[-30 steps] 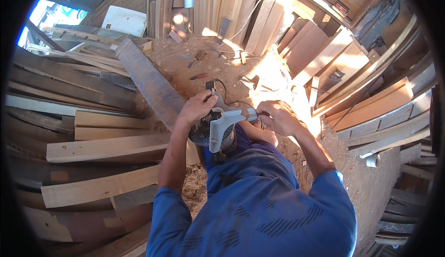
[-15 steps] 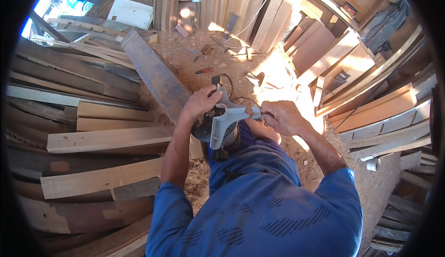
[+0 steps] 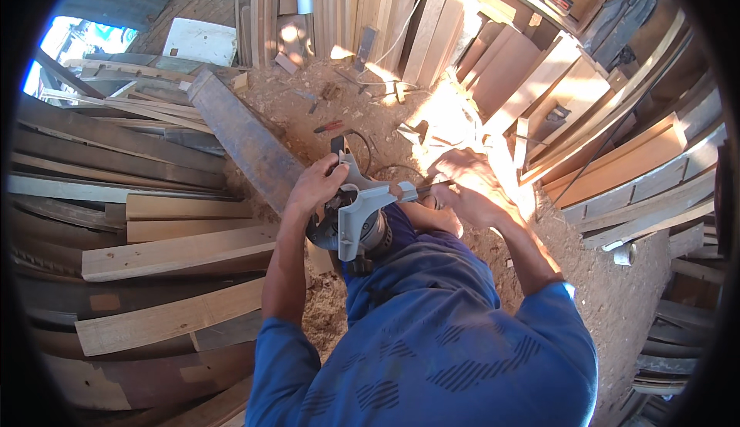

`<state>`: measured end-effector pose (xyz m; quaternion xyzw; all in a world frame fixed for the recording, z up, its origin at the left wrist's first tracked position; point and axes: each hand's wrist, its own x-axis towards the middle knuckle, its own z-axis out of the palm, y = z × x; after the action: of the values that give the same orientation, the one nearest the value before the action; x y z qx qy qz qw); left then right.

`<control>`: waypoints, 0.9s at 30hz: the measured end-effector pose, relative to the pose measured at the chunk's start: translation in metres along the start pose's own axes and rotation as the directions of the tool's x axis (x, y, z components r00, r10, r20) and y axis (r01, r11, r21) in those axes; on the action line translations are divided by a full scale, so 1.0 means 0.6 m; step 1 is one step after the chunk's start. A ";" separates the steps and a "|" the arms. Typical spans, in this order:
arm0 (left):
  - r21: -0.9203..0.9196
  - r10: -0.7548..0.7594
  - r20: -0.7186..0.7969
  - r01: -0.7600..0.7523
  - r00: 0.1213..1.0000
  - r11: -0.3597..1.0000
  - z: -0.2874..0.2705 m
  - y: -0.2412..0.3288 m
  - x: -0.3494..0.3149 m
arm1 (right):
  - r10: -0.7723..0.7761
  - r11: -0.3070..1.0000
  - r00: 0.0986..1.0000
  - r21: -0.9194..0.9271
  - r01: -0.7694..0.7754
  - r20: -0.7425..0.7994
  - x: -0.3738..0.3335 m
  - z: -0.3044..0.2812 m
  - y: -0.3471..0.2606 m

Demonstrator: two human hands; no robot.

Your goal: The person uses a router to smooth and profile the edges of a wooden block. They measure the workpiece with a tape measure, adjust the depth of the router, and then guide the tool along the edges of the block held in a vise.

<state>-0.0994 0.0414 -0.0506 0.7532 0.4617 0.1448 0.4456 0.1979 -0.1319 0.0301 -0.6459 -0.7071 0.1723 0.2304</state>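
The left hand (image 3: 316, 186) grips the upper edge of a grey power tool (image 3: 354, 219) lying just right of and below it over the lap (image 3: 428, 256), its pale arm (image 3: 383, 195) pointing rightward to the farther right hand (image 3: 472, 188), whose curled fingers pinch a thin dark rod (image 3: 432, 185).

1 left hand (image 3: 314, 184), 1 right hand (image 3: 474, 189); 1 power tool (image 3: 361, 213) between hands; 1 red-handled tool (image 3: 329, 126) ahead of hands; 1 white panel (image 3: 196, 40) farther ahead-left; planks (image 3: 181, 251) both sides, too many to count.
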 end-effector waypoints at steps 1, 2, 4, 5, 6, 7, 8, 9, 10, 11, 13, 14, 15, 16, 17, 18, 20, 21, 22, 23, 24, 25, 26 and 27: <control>-0.088 0.013 0.006 -0.013 1.000 0.996 0.002 -0.001 0.007 | 0.015 0.998 0.965 -0.052 -0.030 -0.263 -0.007 -0.005 0.016; -0.087 0.011 0.005 -0.010 1.000 0.996 -0.003 -0.007 0.008 | 0.314 0.944 0.935 0.165 -0.287 -0.168 -0.014 -0.012 0.019; -0.126 0.006 0.028 -0.003 1.000 0.992 -0.013 -0.017 0.009 | 0.312 0.746 0.950 0.616 -0.253 0.012 -0.022 0.007 0.078; -0.123 0.008 0.038 -0.004 0.999 0.992 -0.015 -0.020 0.006 | 0.410 0.720 0.894 0.538 -0.438 0.180 -0.021 0.028 0.088; -0.117 0.032 0.040 -0.028 0.999 0.993 -0.014 -0.008 0.014 | 0.281 0.582 0.926 0.722 -0.374 0.253 -0.037 0.111 0.172; -0.109 0.028 0.018 -0.026 0.999 0.994 -0.019 -0.012 0.012 | 0.127 0.450 0.927 0.812 -0.372 0.354 -0.023 0.121 0.139; -0.107 0.030 0.016 -0.028 0.999 0.994 -0.023 -0.002 0.008 | 0.159 0.365 0.925 0.849 -0.381 0.346 -0.016 0.132 0.093; -0.074 0.023 0.030 -0.020 0.999 0.997 -0.023 0.024 0.005 | 0.045 0.098 0.898 0.893 -0.440 0.437 -0.013 0.170 0.103; -0.041 0.004 0.032 -0.003 0.999 0.999 -0.025 0.034 -0.003 | 0.046 0.098 0.900 0.894 -0.437 0.434 -0.009 0.183 0.096; -0.040 0.008 0.031 -0.007 0.999 0.999 -0.023 0.030 -0.007 | -0.053 -0.061 0.889 0.888 -0.457 0.454 -0.004 0.191 0.090; -0.123 0.008 0.014 -0.006 1.000 0.992 -0.023 0.011 -0.015 | -0.157 -0.214 0.877 0.852 -0.478 0.453 0.003 0.194 0.077; -0.122 0.009 0.011 -0.007 1.000 0.993 -0.025 0.003 -0.015 | -0.163 -0.263 0.875 0.834 -0.485 0.457 0.006 0.188 0.066; -0.118 0.029 0.013 -0.028 0.999 0.993 -0.026 -0.005 -0.014 | -0.169 -0.311 0.872 0.814 -0.490 0.460 0.008 0.185 0.061; -0.113 0.052 0.018 -0.050 0.998 0.992 -0.027 0.004 -0.015 | -0.166 -0.312 0.873 0.816 -0.487 0.458 0.007 0.184 0.063; -0.113 0.055 0.021 -0.052 0.998 0.992 -0.024 0.012 -0.018 | -0.158 -0.163 0.899 0.887 -0.432 0.409 0.006 0.184 0.066; -0.153 0.055 0.005 -0.053 0.998 0.987 -0.017 0.023 -0.022 | -0.156 -0.009 0.921 0.931 -0.364 0.358 0.005 0.184 0.067; -0.189 0.050 -0.020 -0.053 0.999 0.981 -0.022 0.026 -0.026 | -0.029 0.168 0.945 0.934 -0.315 0.324 0.002 0.174 0.044; -0.179 0.045 -0.017 -0.047 0.999 0.983 -0.023 0.015 -0.024 | 0.093 0.344 0.960 0.896 -0.280 0.264 -0.002 0.168 0.028; -0.171 0.041 -0.014 -0.043 0.999 0.984 -0.024 0.006 -0.022 | 0.088 0.345 0.960 0.896 -0.279 0.265 -0.005 0.160 0.014; -0.171 0.039 -0.020 -0.042 0.999 0.984 -0.023 -0.003 -0.020 | 0.142 0.489 0.970 0.837 -0.244 0.199 -0.010 0.154 -0.001; -0.175 0.053 -0.024 -0.056 0.998 0.983 -0.022 -0.012 -0.019 | 0.183 0.621 0.975 0.754 -0.214 0.126 -0.013 0.153 -0.010; -0.181 0.073 -0.022 -0.076 0.997 0.981 -0.020 -0.014 -0.016 | 0.184 0.624 0.975 0.752 -0.212 0.123 -0.017 0.160 -0.007; -0.181 0.070 -0.026 -0.074 0.997 0.981 -0.022 -0.012 -0.016 | 0.244 0.529 0.958 0.807 -0.263 0.151 -0.020 0.175 0.000; -0.140 0.043 -0.006 -0.044 0.999 0.989 -0.022 -0.008 -0.014 | 0.300 0.426 0.935 0.851 -0.307 0.187 -0.025 0.188 0.006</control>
<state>-0.1149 0.0423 -0.0457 0.7296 0.4344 0.1876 0.4937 0.1396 -0.1402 -0.0676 -0.5554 -0.3948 0.5461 0.4874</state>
